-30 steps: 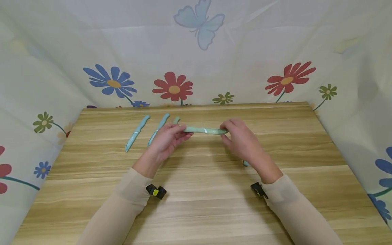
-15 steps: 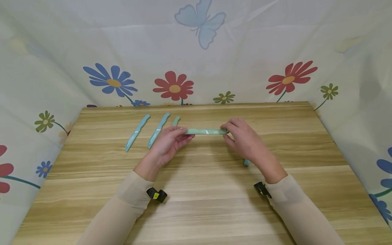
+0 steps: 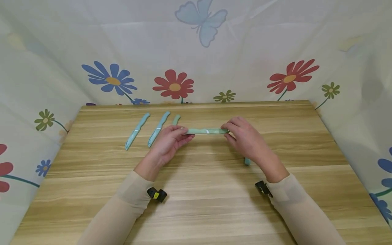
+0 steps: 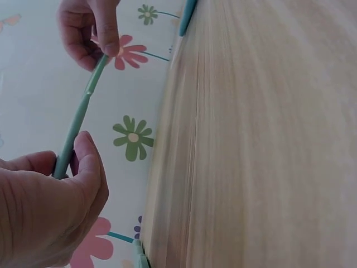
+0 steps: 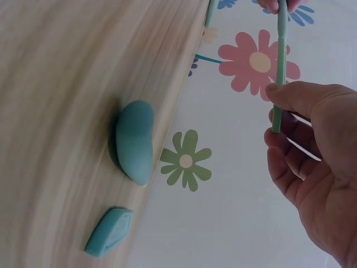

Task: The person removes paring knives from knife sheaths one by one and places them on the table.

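Observation:
A light green knife (image 3: 200, 131) with a pale band near its middle is held level above the table, its blade end looking covered by a green sheath. My left hand (image 3: 166, 143) pinches the handle end between thumb and fingers. At the other end, my right hand (image 3: 245, 139) pinches the tip of the covered blade; in the right wrist view the thumb of the right hand (image 5: 329, 134) presses on it. Two blue knives (image 3: 137, 131) lie slanted on the left of the table. Next to them a green handle (image 3: 176, 120) shows, partly hidden behind my left hand.
Below my right wrist lies a teal piece (image 3: 247, 161), mostly hidden by the arm. The right wrist view shows a rounded teal thing (image 5: 135, 142) and an angular teal piece (image 5: 110, 231) on the wooden table (image 3: 202, 204). A flowered cloth (image 3: 251, 51) hangs behind.
Both hands have shifted very slightly right in the head view with the knife between them, and it lies a little straighter. The grip and the knives on the table stay the same.

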{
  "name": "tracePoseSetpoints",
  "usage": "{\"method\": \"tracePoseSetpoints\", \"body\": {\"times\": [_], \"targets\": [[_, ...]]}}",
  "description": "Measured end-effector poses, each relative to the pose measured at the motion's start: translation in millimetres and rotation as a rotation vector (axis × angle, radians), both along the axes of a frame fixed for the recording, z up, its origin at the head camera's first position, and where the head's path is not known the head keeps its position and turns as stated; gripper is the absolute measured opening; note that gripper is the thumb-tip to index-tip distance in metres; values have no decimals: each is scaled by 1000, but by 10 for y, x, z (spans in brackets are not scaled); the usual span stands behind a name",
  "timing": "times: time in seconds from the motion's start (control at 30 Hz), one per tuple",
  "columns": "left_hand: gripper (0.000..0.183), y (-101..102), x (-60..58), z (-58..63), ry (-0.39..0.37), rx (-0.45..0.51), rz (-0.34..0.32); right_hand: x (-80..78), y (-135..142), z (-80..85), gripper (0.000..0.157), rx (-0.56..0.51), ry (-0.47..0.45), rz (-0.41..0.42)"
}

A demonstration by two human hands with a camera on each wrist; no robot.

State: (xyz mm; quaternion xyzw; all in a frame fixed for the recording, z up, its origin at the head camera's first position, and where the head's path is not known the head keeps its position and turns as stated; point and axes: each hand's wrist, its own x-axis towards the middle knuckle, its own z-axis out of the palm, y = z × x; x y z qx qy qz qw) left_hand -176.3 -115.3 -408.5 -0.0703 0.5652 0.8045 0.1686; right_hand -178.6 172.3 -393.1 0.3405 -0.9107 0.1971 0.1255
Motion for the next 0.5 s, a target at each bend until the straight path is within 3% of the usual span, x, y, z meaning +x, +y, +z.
{"method": "tracePoseSetpoints", "body": {"times": [0.13, 0.2, 0.5], "targets": [[35, -1, 6, 9, 50, -73, 8, -1, 9, 6, 22, -1, 7, -4], [36, -4, 11, 9, 109, -165, 17, -3, 15, 5, 22, -3, 9, -6], [57, 55, 60, 56, 620, -898, 11, 1, 16, 13, 23, -12, 21, -9]]}}
